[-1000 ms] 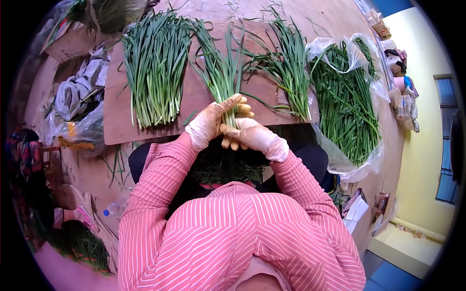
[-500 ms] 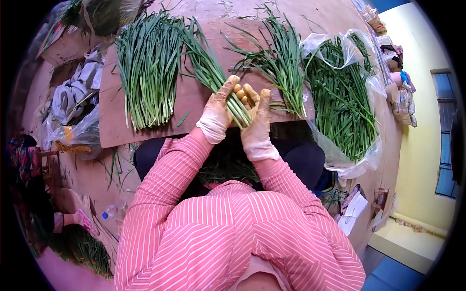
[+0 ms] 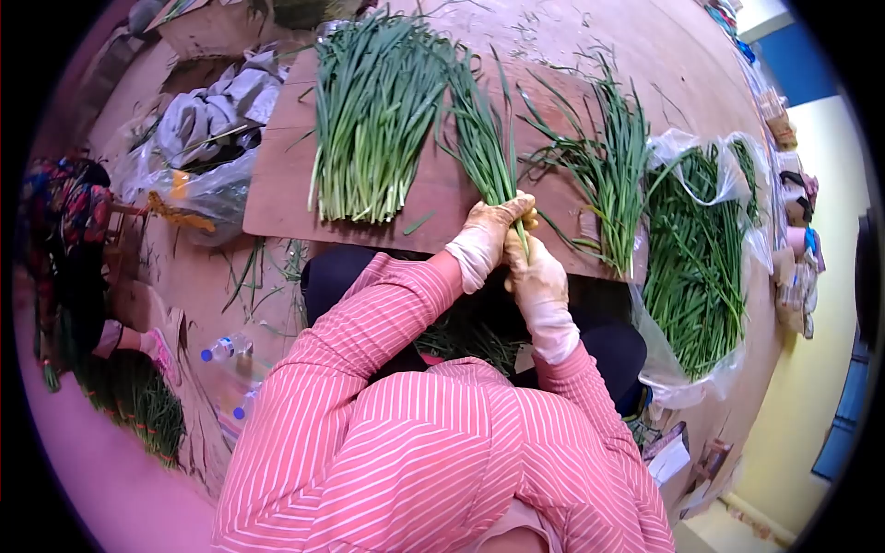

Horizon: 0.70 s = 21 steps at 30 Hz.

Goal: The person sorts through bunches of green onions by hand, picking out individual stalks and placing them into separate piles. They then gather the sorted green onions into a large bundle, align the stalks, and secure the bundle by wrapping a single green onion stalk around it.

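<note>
My left hand (image 3: 492, 232), in a stained pale glove, is closed around the lower stems of a small bunch of garlic chives (image 3: 489, 152). The leaves point away from me over the wooden board (image 3: 281, 184). Just below it, my gloved right hand (image 3: 538, 276) is closed at the stem ends, where a stalk shows above its fingers. On the board's left lies a thick, aligned pile of chives (image 3: 373, 129), stem ends toward me. A looser pile (image 3: 619, 175) lies at the board's right side.
Right of the board stands a clear plastic bag (image 3: 678, 392) full of chives. To the left are a plastic bag with grey cloth (image 3: 198, 124) and a plastic bottle (image 3: 226, 347). Another person's pink shoe (image 3: 164, 355) is near tied bunches (image 3: 138, 410) at lower left.
My right hand was open beside the stem ends and has closed on them. The bunch now points more straight away from me. The view has shifted, moving the board rightward.
</note>
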{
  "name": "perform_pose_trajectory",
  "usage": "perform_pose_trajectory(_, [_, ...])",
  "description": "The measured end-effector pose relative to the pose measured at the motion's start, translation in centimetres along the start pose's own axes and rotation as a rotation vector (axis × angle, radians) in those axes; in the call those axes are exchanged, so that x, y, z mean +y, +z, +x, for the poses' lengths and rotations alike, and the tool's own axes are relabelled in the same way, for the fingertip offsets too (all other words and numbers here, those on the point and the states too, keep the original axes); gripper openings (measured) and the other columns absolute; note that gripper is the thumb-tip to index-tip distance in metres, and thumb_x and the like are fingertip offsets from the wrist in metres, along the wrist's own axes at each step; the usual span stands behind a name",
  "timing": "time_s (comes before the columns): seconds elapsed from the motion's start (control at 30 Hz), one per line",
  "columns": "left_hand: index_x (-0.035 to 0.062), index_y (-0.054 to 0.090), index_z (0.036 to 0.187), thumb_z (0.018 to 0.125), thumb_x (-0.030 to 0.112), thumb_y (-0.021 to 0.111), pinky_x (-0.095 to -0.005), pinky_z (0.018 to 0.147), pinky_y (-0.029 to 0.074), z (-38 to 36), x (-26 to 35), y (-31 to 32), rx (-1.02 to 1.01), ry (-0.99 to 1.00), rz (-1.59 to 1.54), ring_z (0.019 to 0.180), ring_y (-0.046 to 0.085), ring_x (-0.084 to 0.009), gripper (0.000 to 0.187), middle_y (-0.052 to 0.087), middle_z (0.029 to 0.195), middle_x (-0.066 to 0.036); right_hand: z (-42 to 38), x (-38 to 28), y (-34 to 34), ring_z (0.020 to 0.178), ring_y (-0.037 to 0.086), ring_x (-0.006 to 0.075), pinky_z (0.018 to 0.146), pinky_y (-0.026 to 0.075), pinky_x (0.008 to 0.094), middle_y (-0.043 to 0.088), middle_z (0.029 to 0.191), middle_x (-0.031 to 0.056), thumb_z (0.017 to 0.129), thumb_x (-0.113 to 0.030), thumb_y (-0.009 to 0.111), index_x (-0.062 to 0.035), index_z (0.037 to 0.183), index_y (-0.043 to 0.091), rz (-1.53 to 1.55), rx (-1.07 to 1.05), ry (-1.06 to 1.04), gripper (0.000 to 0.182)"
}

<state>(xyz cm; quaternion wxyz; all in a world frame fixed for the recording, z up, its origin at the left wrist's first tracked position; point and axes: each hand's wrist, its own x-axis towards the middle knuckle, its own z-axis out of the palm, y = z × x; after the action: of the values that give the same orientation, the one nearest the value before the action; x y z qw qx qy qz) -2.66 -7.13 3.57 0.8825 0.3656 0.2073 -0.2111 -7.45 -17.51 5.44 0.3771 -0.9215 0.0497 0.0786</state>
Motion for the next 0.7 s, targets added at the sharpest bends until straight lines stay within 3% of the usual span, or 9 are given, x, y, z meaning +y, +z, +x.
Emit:
perform_pose_trajectory(0.03, [0.0029,0.061,0.092,0.082,0.025,0.068,-0.0291,0.058,0.051,0.2,-0.1,-0.1,0.032,0.017,-0.056,0.064,0.059,-0.015,0.025,0.063,0.084,-0.006,-0.5,-0.9,-0.6,0.048,0.058,0.0265,0.047,0.045,0.0365,0.059,0.058,0.0124,0.093,-0.046,0.045,-0.0072,0.095,0.06,-0.128,0.01,-0.042,0.042])
perform_pose_trajectory(0.1, [0.0033,0.06,0.095,0.082,0.022,0.068,-0.0291,0.059,0.052,1.1,0.1,-1.4,0.058,0.032,0.017,0.068,0.06,-0.0158,0.024,0.063,0.087,-0.007,-1.3,0.2,0.3,0.046,0.059,0.0273,0.045,0.046,0.0396,0.058,0.054,0.0086,0.093,-0.049,0.043,-0.0109,0.082,0.055,-0.534,0.195,-0.33,0.041])
perform_pose_trajectory(0.17, [0.0037,0.058,0.099,0.082,0.019,0.068,-0.0292,0.06,0.052,1.2,0.3,-2.2,0.082,0.041,0.095,0.071,0.061,-0.0165,0.024,0.062,0.089,-0.008,-2.9,-0.4,0.1,0.045,0.059,0.0274,0.043,0.046,0.0393,0.059,0.055,0.0085,0.092,-0.047,0.044,-0.0126,0.078,0.053,-0.652,0.12,-0.364,0.038])
perform_pose_trajectory(0.27, [0.0044,0.048,0.111,0.082,0.017,0.068,-0.0259,0.059,0.051,-0.7,1.8,-1.8,0.078,0.074,0.154,0.072,0.059,-0.0136,0.038,0.06,0.09,-0.007,-4.6,-0.1,0.4,0.043,0.057,0.0251,0.04,0.043,0.0368,0.058,0.054,0.0061,0.092,-0.046,0.045,-0.0128,0.076,0.052,-0.661,0.127,-0.449,0.037])
perform_pose_trajectory(0.43, [0.0057,0.045,0.117,0.082,0.021,0.069,-0.0224,0.057,0.046,-3.0,3.5,-1.6,0.075,0.249,0.345,0.07,0.055,-0.0091,0.045,0.055,0.086,-0.001,-5.3,-0.7,0.8,0.042,0.055,0.0238,0.038,0.04,0.0344,0.054,0.053,0.005,0.089,-0.04,0.054,-0.0128,0.074,0.051,-0.52,0.194,-0.557,0.031])
perform_pose_trajectory(0.47, [0.0064,0.045,0.119,0.083,0.023,0.069,-0.0214,0.057,0.045,-3.6,4.2,-1.4,0.022,0.376,0.357,0.067,0.053,-0.0085,0.047,0.054,0.084,-0.001,-5.2,-0.8,0.8,0.048,0.056,0.0248,0.042,0.041,0.0355,0.055,0.059,0.0071,0.086,-0.033,0.06,-0.0094,0.087,0.057,-0.425,0.167,-0.577,0.024])
perform_pose_trajectory(0.53, [0.0081,0.045,0.122,0.084,0.026,0.068,-0.0192,0.055,0.043,-5.0,6.7,-0.8,-0.017,0.578,0.391,0.063,0.05,-0.0067,0.048,0.051,0.079,0.002,-4.5,-1.6,0.6,0.052,0.057,0.0253,0.045,0.042,0.0359,0.055,0.063,0.0083,0.085,-0.03,0.062,-0.0069,0.098,0.057,-0.298,0.171,-0.655,0.027])
perform_pose_trajectory(0.6, [0.009,0.047,0.122,0.085,0.027,0.066,-0.0172,0.052,0.04,-5.8,10.5,-0.8,0.024,0.726,0.462,0.06,0.048,-0.0047,0.045,0.05,0.075,0.004,-3.8,-2.2,-0.1,0.061,0.057,0.0265,0.053,0.045,0.0367,0.056,0.071,0.0102,0.083,-0.025,0.064,-0.0018,0.124,0.05,-0.124,0.154,-0.765,0.049])
perform_pose_trajectory(0.7, [0.0076,0.049,0.121,0.086,0.028,0.064,-0.0164,0.049,0.037,-7.0,17.9,-2.2,0.118,0.886,0.648,0.057,0.046,-0.0031,0.043,0.05,0.07,0.005,-3.2,-1.3,-0.5,0.061,0.058,0.0258,0.055,0.046,0.0358,0.058,0.071,0.0095,0.085,-0.025,0.063,-0.0019,0.12,0.054,-0.152,0.152,-0.68,0.043])
